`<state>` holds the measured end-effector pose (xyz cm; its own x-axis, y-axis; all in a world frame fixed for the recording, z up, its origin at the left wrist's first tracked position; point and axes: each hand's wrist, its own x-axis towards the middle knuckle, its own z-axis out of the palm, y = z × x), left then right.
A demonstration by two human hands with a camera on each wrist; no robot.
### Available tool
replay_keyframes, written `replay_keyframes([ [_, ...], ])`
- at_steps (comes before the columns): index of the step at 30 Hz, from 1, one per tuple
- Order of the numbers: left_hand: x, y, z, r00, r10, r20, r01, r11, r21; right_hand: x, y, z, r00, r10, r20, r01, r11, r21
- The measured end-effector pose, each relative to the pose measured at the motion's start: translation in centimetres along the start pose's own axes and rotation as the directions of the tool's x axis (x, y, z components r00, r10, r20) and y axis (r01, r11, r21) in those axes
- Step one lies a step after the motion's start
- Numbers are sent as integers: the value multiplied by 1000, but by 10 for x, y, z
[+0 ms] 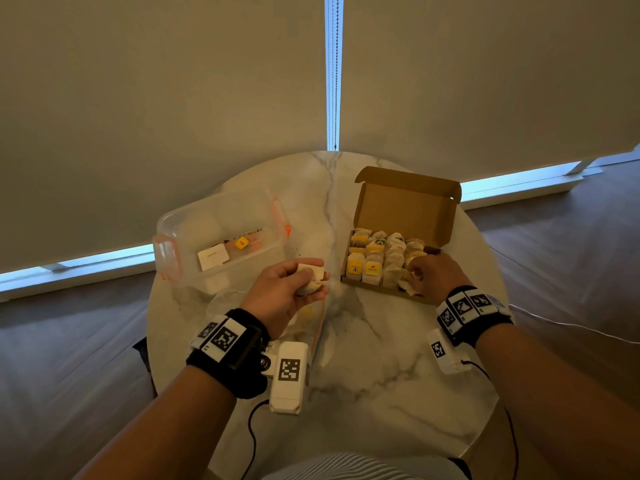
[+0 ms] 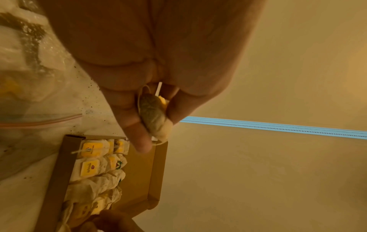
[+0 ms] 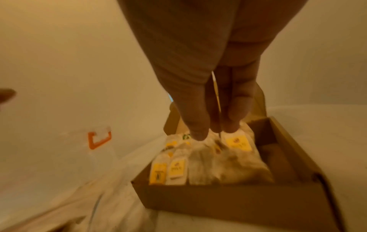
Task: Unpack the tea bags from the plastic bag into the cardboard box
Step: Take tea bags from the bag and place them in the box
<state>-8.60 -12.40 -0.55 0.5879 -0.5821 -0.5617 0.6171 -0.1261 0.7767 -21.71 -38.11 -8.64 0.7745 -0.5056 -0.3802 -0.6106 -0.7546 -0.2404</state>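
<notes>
1. The left hand (image 1: pixel 284 289) is raised above the marble table (image 1: pixel 381 358), between the clear plastic container (image 1: pixel 221 233) and the cardboard box (image 1: pixel 398 237). Its fingers and thumb curl round a small bunch of tea bags (image 1: pixel 311 277); the left wrist view shows one tea bag (image 2: pixel 154 113) pinched between thumb and fingers (image 2: pixel 127 109), with a yellow tag just behind it.
2. The right hand (image 1: pixel 433 271) is down at the near right corner of the cardboard box, its fingers among the tea bags there. In the right wrist view the fingertips (image 3: pixel 195 125) press together on the top of a tea bag in the box (image 3: pixel 234 141), with a thin string or paper edge caught between them, so this hand is pinching a tea bag.
3. The cardboard box stands on the right of the table with its lid up and back. Rows of tea bags (image 1: pixel 381 258) stand in it, several showing yellow tags.
4. The plastic bag (image 1: pixel 311 327) lies flat on the table under the left wrist, its zip edge pointing toward the box. A few tea bags show faintly through it.
5. The clear plastic container on the left holds a white card (image 1: pixel 213 258) and a yellow tag (image 1: pixel 241 242).
</notes>
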Motion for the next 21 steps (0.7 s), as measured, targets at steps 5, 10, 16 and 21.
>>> replay_keyframes([
  [5, 1, 1, 3, 999, -27, -20, 24, 987, -158, -33, -58, -36, 918, -289, -273, 346, 920, 187],
  [10, -3, 3, 4, 1000, -20, -2, 18, 967, -255, -59, -126, -53, 766, -541, -347, 635, 720, 279],
  [16, -9, 3, -1, 1000, -3, 25, 10, 963, -268, -53, -152, -47, 789, -541, -291, 611, 740, 280],
  [21, -12, 4, -5, 999, -6, 40, 17, 959, -282, -45, -157, -58, 846, -486, -218, 531, 803, 272],
])
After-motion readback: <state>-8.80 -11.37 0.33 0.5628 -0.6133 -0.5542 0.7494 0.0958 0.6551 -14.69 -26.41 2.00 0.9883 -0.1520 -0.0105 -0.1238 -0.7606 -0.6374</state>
